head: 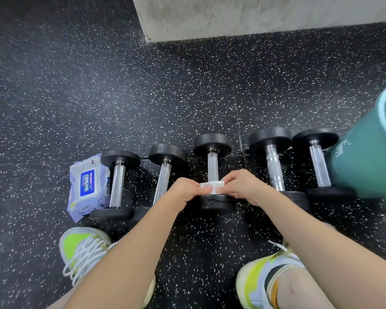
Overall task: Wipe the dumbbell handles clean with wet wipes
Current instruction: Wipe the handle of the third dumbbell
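Nearest to you are your two shoes, the left shoe (83, 248) and the right shoe (267, 279), both yellow-green with white laces, on the black speckled floor (76, 97). Your bare forearms reach forward between them.

Your left hand (185, 192) and your right hand (241, 186) meet over the middle dumbbell (212, 168). Both hands pinch one folded white wet wipe (212, 187) between thumb and fingers, one at each end, with the fingers curled. The wipe is at the near end of this dumbbell's handle, just above the near weight head; if it touches the metal, I cannot tell.

Five dumbbells lie in a row on the floor, side by side, handles pointing away from you. The far left dumbbell (117, 184) lies just beside the pack of wet wipes (87, 186), which is pale purple with a blue label; its lid looks closed, so the content is hidden. At the right edge stands a green bucket (366, 157), just beside the far right dumbbell (320, 166). Its inside is not visible.

A grey concrete wall (254, 16) stands at the top.
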The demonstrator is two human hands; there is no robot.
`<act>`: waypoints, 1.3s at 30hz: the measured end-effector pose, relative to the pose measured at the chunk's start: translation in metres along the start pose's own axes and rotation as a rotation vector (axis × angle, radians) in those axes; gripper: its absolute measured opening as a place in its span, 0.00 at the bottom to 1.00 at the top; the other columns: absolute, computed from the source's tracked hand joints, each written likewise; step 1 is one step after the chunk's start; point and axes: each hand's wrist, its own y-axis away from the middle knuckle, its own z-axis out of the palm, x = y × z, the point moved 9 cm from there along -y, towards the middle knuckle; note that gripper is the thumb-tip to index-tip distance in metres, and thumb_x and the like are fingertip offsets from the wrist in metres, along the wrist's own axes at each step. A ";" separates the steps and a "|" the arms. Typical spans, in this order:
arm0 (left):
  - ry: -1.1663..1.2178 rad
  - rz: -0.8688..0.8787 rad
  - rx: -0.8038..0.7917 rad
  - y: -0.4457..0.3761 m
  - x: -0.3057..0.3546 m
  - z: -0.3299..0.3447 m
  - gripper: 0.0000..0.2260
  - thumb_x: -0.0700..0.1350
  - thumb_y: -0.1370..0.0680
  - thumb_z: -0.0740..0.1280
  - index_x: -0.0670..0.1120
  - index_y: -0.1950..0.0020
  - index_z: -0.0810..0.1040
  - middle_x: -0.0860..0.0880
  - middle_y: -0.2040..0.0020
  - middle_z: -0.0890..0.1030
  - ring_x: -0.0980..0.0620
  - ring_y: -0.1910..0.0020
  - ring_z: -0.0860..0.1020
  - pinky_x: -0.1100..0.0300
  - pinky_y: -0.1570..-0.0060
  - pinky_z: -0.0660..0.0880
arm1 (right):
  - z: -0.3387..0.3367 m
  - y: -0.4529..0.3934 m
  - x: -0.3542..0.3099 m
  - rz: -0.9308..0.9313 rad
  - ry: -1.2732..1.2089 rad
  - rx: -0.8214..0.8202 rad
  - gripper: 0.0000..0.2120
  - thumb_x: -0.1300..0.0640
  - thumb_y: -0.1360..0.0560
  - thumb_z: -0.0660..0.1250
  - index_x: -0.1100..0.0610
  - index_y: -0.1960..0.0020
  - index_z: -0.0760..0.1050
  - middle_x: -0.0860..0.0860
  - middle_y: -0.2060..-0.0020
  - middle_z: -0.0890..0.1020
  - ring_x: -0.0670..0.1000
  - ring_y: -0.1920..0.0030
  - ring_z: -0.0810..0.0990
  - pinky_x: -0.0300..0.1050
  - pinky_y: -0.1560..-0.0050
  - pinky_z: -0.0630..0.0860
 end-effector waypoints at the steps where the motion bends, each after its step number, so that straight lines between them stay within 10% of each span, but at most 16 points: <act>1: -0.010 0.002 -0.002 0.002 0.001 0.000 0.16 0.49 0.25 0.77 0.39 0.46 0.83 0.56 0.72 0.72 0.61 0.72 0.68 0.72 0.70 0.72 | -0.001 0.000 -0.001 -0.005 0.040 0.011 0.10 0.66 0.33 0.78 0.59 0.56 0.79 0.52 0.73 0.75 0.48 0.73 0.68 0.36 0.74 0.66; 4: 0.025 0.020 -0.014 0.003 0.001 0.003 0.09 0.45 0.26 0.78 0.42 0.56 0.81 0.57 0.75 0.74 0.62 0.74 0.69 0.72 0.78 0.65 | -0.002 0.000 -0.002 -0.011 0.076 0.027 0.10 0.65 0.35 0.78 0.58 0.57 0.80 0.49 0.77 0.74 0.47 0.74 0.68 0.37 0.72 0.66; 10: 0.252 0.074 0.057 -0.003 -0.001 0.005 0.07 0.40 0.29 0.79 0.43 0.61 0.82 0.48 0.63 0.84 0.52 0.61 0.80 0.59 0.55 0.79 | -0.007 -0.009 0.008 -0.045 -0.115 0.100 0.10 0.63 0.32 0.79 0.59 0.53 0.81 0.60 0.53 0.86 0.52 0.56 0.83 0.46 0.50 0.83; 15: 0.345 0.052 0.124 -0.011 0.007 0.005 0.08 0.43 0.25 0.76 0.40 0.49 0.84 0.54 0.65 0.80 0.63 0.69 0.75 0.68 0.68 0.69 | -0.012 -0.017 0.007 -0.071 -0.278 0.185 0.11 0.63 0.30 0.79 0.58 0.50 0.81 0.58 0.51 0.85 0.50 0.57 0.82 0.41 0.56 0.81; 39: 0.576 -0.064 0.234 -0.043 0.029 0.013 0.12 0.51 0.26 0.77 0.45 0.49 0.82 0.52 0.61 0.79 0.56 0.64 0.73 0.62 0.63 0.71 | -0.022 -0.045 -0.018 -0.025 -0.441 0.208 0.10 0.58 0.27 0.77 0.60 0.49 0.82 0.52 0.65 0.80 0.45 0.67 0.77 0.39 0.65 0.76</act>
